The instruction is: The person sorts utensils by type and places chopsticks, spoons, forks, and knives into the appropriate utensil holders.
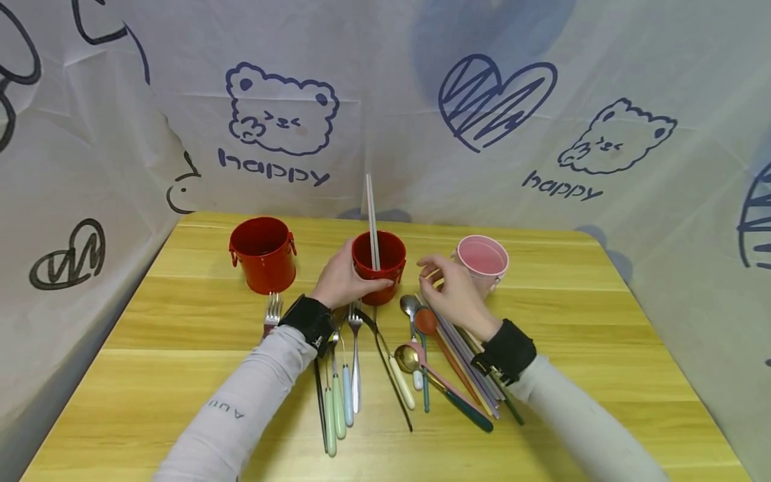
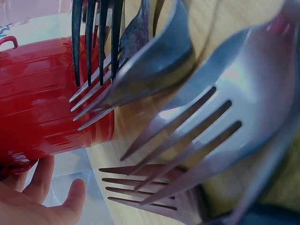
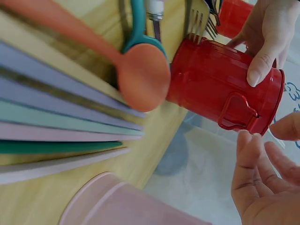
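Note:
My left hand holds the middle red bucket, its thumb across the near side and its other fingers at the far left side. A pair of light chopsticks stands in this bucket, tilted a little. In the right wrist view the same bucket shows its side handle beside the left thumb. My right hand hovers between that bucket and a pink bucket, fingers loosely bent and holding nothing. Below it lie several chopsticks and an orange spoon.
Another red bucket stands at the back left. Several forks with metal, green or blue handles lie under and beside the left wrist. A gold spoon with a dark green handle lies among other spoons. A white printed cloth hangs behind the table.

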Demonstrator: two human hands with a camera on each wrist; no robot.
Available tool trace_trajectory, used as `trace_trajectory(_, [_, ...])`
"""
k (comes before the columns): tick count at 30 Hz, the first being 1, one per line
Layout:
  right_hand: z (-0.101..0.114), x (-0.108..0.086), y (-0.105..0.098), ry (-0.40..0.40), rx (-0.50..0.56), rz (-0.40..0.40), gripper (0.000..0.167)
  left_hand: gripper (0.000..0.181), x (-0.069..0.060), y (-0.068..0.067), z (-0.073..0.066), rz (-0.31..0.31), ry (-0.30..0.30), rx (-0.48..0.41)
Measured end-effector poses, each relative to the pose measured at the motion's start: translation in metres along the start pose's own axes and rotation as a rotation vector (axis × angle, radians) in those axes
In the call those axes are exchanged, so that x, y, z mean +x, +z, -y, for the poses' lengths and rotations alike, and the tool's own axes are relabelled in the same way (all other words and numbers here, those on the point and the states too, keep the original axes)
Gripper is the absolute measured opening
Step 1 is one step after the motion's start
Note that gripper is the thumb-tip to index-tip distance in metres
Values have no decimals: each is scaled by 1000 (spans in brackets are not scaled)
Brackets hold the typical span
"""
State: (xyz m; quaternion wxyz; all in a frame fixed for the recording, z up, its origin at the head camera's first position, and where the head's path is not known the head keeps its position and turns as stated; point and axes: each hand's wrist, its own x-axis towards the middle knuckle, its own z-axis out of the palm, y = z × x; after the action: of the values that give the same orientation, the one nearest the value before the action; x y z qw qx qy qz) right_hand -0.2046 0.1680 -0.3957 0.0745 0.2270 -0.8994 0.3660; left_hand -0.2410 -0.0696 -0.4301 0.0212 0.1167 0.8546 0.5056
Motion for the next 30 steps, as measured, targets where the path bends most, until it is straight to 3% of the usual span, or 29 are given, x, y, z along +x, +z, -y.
trace_trajectory(10, [-13,-23,-7,-6,-66,101,29,89,1,0,0,-1,-3,1])
trace_trajectory(15, [-23,-35,-14,9,-113,153,21,89,1,0,0,0,-3,2])
trace_trajectory(20, [-35,-49,-24,38,-149,201,13,89,1,0,1,5,-5,-5])
trace_trajectory(30, [-55,-73,-43,151,-229,337,18,89,0,1,-1,3,-15,-4])
